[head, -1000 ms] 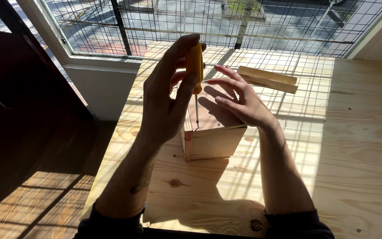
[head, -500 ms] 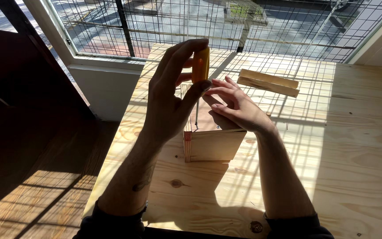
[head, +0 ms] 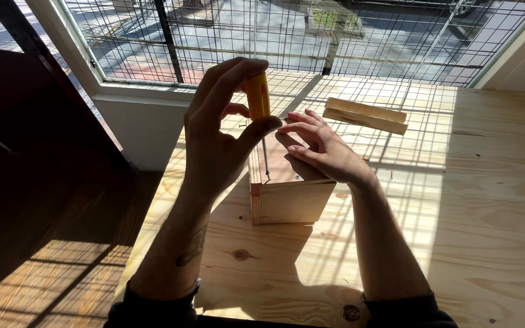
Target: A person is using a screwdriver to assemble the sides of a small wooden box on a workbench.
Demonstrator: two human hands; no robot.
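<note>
My left hand (head: pixel 217 136) grips the yellow handle of a screwdriver (head: pixel 257 97), held upright. Its thin metal shaft points down, and the tip meets the top edge of a small wooden box (head: pixel 290 200) standing on the pine table (head: pixel 487 231). My right hand (head: pixel 317 149) lies flat on the top of the box, fingers spread and pointing left toward the shaft. The box's front panel faces me, and a red mark shows on its left corner edge.
Two flat wooden strips (head: pixel 366 114) lie stacked on the table behind the box. A window with a black wire grid (head: pixel 311 36) runs along the far side. The table's left edge drops to a dark wooden floor (head: pixel 37 255).
My left hand has shifted its fingers around the screwdriver handle, which stays upright over the box. The right hand stays pressed on the box top.
</note>
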